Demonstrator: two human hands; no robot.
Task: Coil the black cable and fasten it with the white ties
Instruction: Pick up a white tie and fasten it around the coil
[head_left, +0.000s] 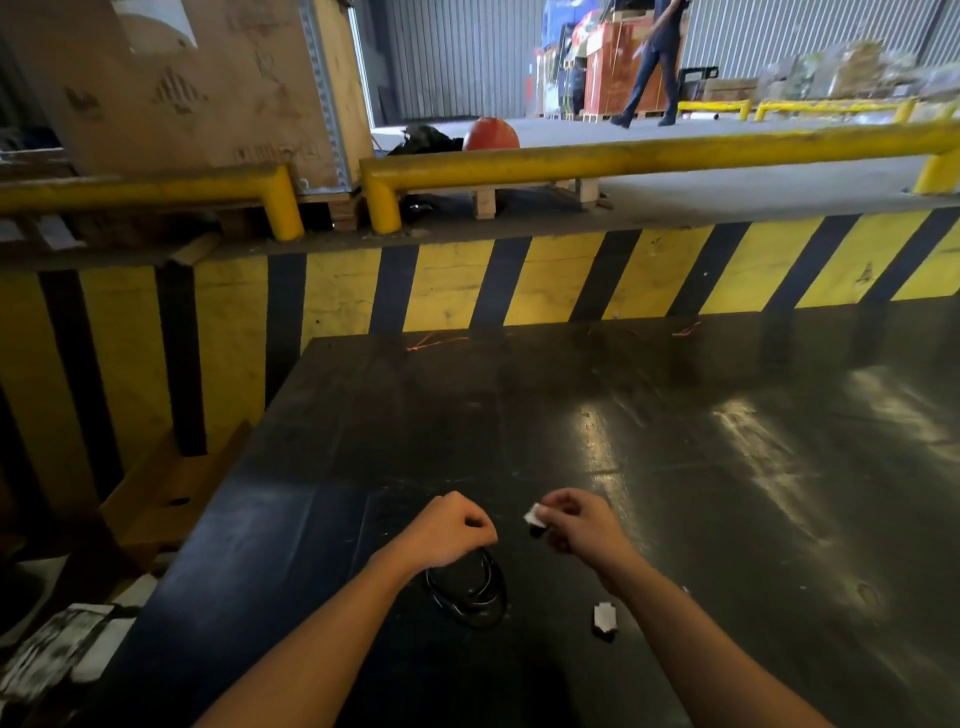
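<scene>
The black cable (470, 592) hangs in a few loose loops from my left hand (451, 527), whose fingers are closed around the top of the coil just above the dark table (675, 467). My right hand (576, 522) is a little to the right, pinching a small white tie (533, 515) with a dark end between thumb and fingers. A second white piece (604, 618) with a dark end lies on the table under my right forearm.
A yellow and black striped wall (519, 280) runs behind the table, with yellow rails (623, 156) above it. White clutter (57, 649) lies at the lower left. Far off, a person (652, 62) walks across the floor near an orange ball (491, 134).
</scene>
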